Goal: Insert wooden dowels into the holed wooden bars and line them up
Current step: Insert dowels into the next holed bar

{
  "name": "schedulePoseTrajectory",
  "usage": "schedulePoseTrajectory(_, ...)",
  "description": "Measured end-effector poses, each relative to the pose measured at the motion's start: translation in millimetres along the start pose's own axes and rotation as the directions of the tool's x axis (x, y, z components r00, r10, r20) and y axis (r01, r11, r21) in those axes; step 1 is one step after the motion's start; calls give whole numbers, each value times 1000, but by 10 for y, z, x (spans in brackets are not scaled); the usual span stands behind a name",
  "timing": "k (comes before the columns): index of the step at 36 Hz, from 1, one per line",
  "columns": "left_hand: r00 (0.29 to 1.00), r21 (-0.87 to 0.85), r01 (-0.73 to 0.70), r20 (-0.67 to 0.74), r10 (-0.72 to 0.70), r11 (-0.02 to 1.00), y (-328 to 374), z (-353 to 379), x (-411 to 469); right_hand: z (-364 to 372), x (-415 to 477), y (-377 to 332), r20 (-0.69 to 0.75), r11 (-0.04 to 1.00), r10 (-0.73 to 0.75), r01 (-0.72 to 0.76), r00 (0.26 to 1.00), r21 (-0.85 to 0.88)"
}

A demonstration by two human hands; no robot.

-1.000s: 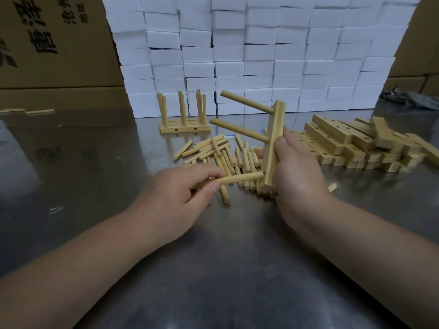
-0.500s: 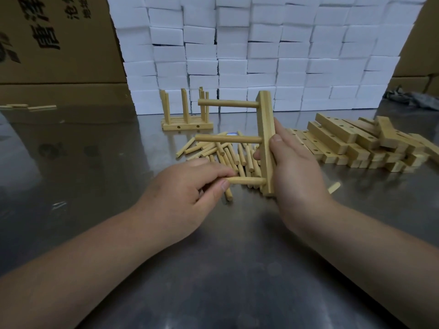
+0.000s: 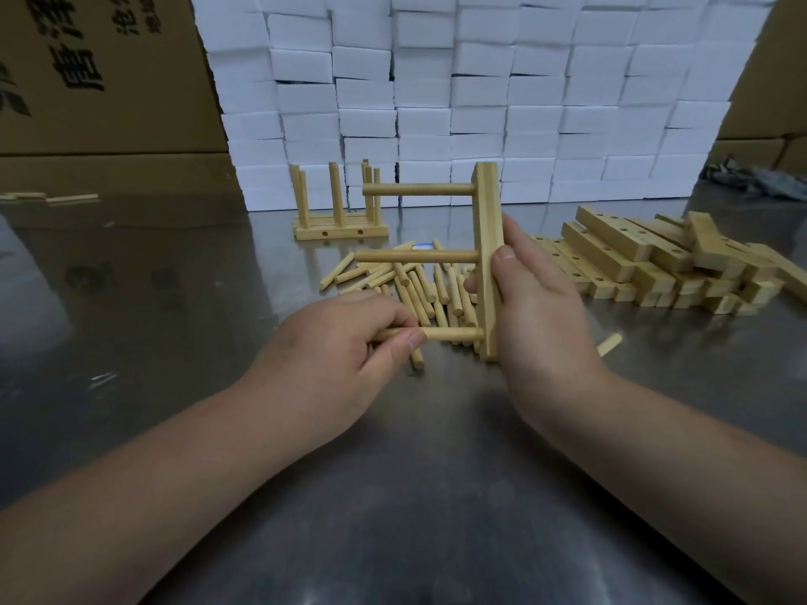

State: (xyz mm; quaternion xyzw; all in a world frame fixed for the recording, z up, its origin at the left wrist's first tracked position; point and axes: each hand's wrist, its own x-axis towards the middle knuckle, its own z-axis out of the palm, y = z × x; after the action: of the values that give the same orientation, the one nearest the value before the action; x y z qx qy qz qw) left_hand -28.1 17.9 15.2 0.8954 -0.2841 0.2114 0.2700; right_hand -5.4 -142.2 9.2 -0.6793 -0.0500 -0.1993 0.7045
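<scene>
On a dull steel table backed by stacked white blocks and cartons, the right hand grips a bar upright above the loose dowels, its three pegs pointing left, while the left hand pinches the lowest peg.

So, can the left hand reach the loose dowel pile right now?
Probably yes: the dowel pile lies just beyond the left hand, nothing between, though it must first release the dowel it pinches.
</scene>
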Motion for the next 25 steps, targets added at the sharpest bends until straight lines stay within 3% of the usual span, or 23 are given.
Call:
schedulePoseTrajectory(4,995,139,-23,102,9,990,-6,-13,41,14,-25,-16,23,994,-85,86,996,-74)
schedulePoseTrajectory(9,996,269,-93,17,92,959,-46,-104,61,5,10,-29,68,980,-144,152,987,-128)
schedulePoseTrajectory(15,995,84,-48,91,41,995,-46,-83,57,-10,17,9,61,969,-163,171,985,-176)
schedulePoseTrajectory(20,992,18,-73,109,70,997,-91,-126,45,-32,69,4,75,994,-50,57,996,-94)
schedulePoseTrajectory(22,995,34,-58,79,55,998,-109,-144,45,-38,70,-13,59,994,-30,36,998,-100)
schedulePoseTrajectory(25,997,34,7,-76,-4,999,-159,-177,41,-70,82,-45,-5,997,0,0,1000,-76)
